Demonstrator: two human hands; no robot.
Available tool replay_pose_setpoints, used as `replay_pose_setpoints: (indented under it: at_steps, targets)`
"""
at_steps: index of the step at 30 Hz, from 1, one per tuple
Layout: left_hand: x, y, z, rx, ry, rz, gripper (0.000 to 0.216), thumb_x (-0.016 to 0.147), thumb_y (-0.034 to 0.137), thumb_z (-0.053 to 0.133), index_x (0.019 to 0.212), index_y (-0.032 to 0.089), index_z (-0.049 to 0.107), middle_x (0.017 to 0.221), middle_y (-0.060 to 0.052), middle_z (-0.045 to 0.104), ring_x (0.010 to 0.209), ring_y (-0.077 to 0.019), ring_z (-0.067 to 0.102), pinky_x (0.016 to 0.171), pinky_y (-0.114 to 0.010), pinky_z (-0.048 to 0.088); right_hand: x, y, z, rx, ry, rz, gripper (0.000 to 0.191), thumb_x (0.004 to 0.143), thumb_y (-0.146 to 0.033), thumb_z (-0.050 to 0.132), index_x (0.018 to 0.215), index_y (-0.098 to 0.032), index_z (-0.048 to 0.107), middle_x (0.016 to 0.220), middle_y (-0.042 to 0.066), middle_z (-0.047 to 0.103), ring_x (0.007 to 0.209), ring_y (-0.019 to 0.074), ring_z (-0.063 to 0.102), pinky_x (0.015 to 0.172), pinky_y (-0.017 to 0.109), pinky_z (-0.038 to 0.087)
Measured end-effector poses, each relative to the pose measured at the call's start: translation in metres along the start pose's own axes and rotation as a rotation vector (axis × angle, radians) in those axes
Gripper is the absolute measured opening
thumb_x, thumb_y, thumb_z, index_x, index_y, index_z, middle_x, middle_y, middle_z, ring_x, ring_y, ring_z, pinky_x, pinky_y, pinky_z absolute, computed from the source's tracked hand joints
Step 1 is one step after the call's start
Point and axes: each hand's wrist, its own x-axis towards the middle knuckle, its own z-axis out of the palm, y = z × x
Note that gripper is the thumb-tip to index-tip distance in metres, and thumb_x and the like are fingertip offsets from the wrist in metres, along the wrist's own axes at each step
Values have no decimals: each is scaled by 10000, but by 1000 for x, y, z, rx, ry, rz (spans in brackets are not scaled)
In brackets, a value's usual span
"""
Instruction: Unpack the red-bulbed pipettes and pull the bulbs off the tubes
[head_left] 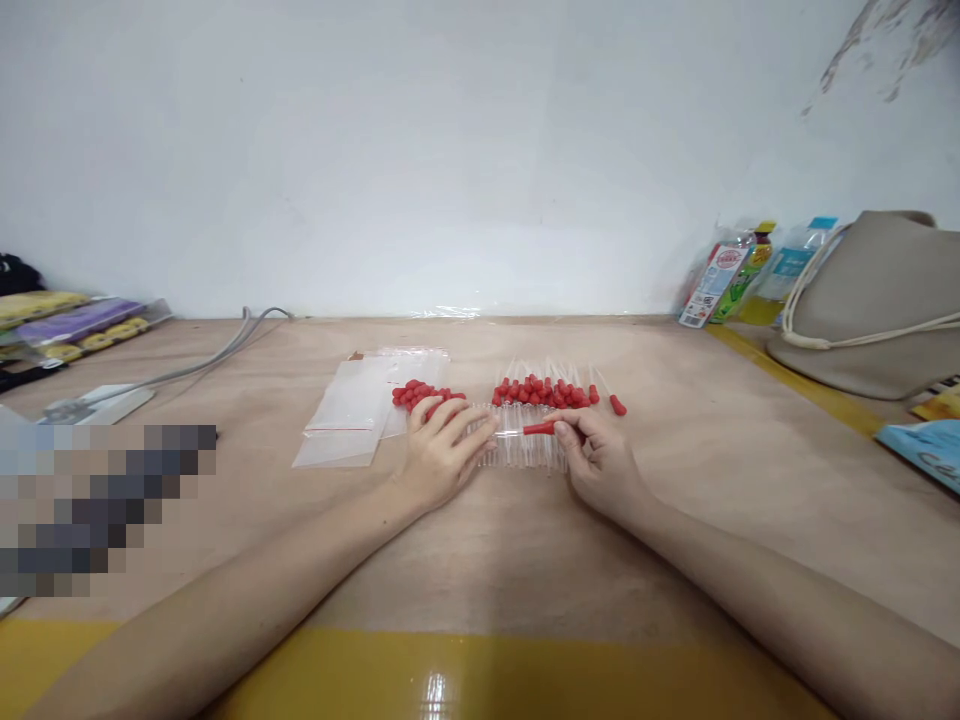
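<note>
My left hand (444, 450) and my right hand (596, 460) meet over a row of clear tubes (525, 450) lying on the table. Between them they hold one clear dropper with a red bulb (538, 428); my right fingers pinch the red bulb end, my left fingertips grip the clear stem. A loose pile of red bulbs (414, 394) lies just behind my left hand. A row of droppers fitted with red bulbs (544, 390) lies behind the clear tubes, with one stray dropper (617, 404) to its right.
Clear zip bags (352, 410) lie left of the pile. A grey cable (225, 350) runs at the back left beside packets (82, 325). A beige bag (877, 300), bottles (757, 260) and packets stand at the back right. Yellow tape (450, 680) edges the table front.
</note>
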Motion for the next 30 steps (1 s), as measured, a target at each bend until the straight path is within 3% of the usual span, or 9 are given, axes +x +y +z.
replay_pose_setpoints:
  at_steps: [4,9,13,17,30]
  targets:
    - [-2,1,2,35,-61,5,117,845,214,496,840,203,612,711,4,647,708,-150,537,785,-368,325,0,-2,1,-86,-60,-134,181,856,-245,417,889,-175,581,784,52,597,711,154,522,651,294,420]
    - [-3,6,3,43,-70,47,106,845,206,492,849,198,598,662,9,617,684,-142,520,778,-364,319,4,-2,1,-418,-61,-448,232,810,-314,535,996,-195,607,897,62,633,805,180,521,737,346,352]
    - [-3,11,1,18,-63,95,88,837,204,496,839,189,584,628,12,587,669,-140,499,754,-352,319,4,-3,7,-502,-83,-625,159,814,-280,552,928,-199,628,720,16,637,707,144,500,702,321,325]
    - [-5,11,0,2,-114,127,113,838,187,473,771,168,562,584,11,538,626,-131,461,721,-337,318,2,-1,7,-494,-91,-724,110,830,-206,525,824,-159,624,549,-14,533,598,111,444,654,289,332]
    - [-9,12,-6,-87,-133,126,118,845,165,445,814,159,558,603,1,546,648,-136,486,706,-337,313,-2,5,-3,-493,-163,-863,172,847,-138,468,974,-149,582,673,26,591,643,127,502,619,290,408]
